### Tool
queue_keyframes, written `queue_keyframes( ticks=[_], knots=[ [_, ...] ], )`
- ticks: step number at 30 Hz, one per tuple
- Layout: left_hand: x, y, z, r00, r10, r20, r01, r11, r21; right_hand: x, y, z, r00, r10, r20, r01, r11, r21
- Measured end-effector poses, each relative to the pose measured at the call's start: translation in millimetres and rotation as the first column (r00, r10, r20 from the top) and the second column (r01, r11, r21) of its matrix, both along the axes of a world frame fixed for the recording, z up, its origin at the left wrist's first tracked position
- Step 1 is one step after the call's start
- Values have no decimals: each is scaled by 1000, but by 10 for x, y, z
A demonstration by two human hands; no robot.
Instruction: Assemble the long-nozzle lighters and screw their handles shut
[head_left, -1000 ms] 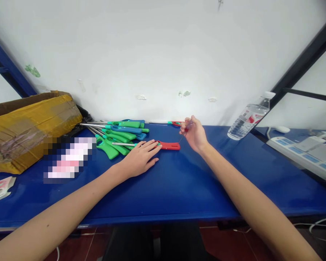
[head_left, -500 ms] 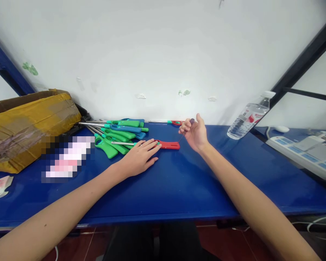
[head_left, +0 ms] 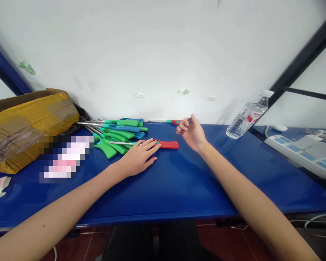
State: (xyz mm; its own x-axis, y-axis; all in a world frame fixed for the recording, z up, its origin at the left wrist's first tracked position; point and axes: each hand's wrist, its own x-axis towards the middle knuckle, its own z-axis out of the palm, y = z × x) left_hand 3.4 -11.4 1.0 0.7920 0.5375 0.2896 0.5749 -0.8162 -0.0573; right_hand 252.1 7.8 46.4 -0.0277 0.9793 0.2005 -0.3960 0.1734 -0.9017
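My left hand [head_left: 139, 157] lies flat with its fingers stretched over a red lighter [head_left: 170, 145] with a metal tube, pressing it against the blue table [head_left: 163, 192]. My right hand [head_left: 192, 134] is closed around a small screwdriver [head_left: 189, 120] with a dark purple handle; its thin shaft points down toward the end of the red lighter. Whether the tip touches the lighter cannot be made out. Green and blue lighters [head_left: 125, 128] lie in a pile left of my hands. Another red lighter [head_left: 175, 122] rests by the wall, partly behind my right hand.
A taped cardboard box [head_left: 29, 127] stands at the left, with a pixelated item [head_left: 67, 157] beside it. A water bottle [head_left: 247, 117] stands at the back right. Farther right are a power strip [head_left: 301, 150] and a white mouse [head_left: 279, 128].
My right hand has shifted slightly left and turned a little with the screwdriver. My left hand stays on the red lighter. The whole view has moved very slightly.
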Motion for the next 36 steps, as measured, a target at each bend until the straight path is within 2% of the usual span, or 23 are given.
queue_keyframes(
  ticks=[6, 13, 18, 24, 29, 33, 36],
  knots=[
    [2, -2, 2, 1000, 6, -24, -6, 1000, 10, 30, 10, -21, 999, 5, -34, -5, 1000, 3],
    [-1, 0, 5, 1000, -5, -5, 5, 1000, 0, 10, 27, -30, 994, -103, -22, 104, 994, 27],
    [3, -3, 9, 1000, -8, -2, 8, 1000, 1, 0, 30, -37, 998, -48, 49, 47, 999, 22],
    [5, -5, 17, 1000, 1, -26, -1, 1000, -6, 40, 19, -37, 1000, 6, -6, -6, 999, 35],
    [6, -5, 14, 1000, -6, -23, 6, 1000, -1, 45, 38, -58, 999, -22, -41, 23, 1000, 17],
    [6, -8, 15, 999, -4, -37, 5, 1000, 9, 22, 61, -78, 997, -75, -25, 77, 995, 56],
    [9, -8, 16, 999, -2, -50, 3, 1000, 16, 15, 65, -84, 999, -47, 5, 46, 997, 68]
  ],
)
